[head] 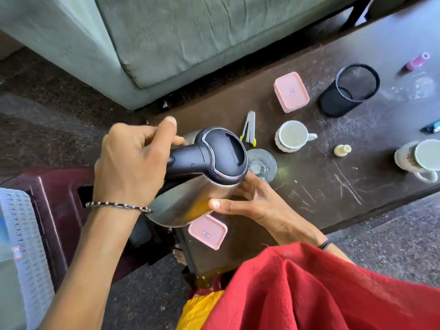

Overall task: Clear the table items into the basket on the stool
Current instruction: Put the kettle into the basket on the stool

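Observation:
A steel kettle (190,201) with a black lid and handle hangs over the left end of the dark table (321,186). My left hand (133,160) grips its black handle. My right hand (247,201) cups the steel body from the right side. The white woven basket (21,234) shows at the left edge on the maroon stool (54,201). On the table lie two pink-lidded boxes (291,91) (208,232), two white mugs (291,136) (419,158), a black mesh cup (347,90), a glass (260,164), a nail clipper (249,127), a small cream bottle (342,150) and a pink bottle (416,61).
A grey-green sofa (190,39) stands just beyond the table. A blue object (432,127) peeks in at the right edge. My red and yellow clothing (309,294) fills the lower right. The stool stands close against the table's left end.

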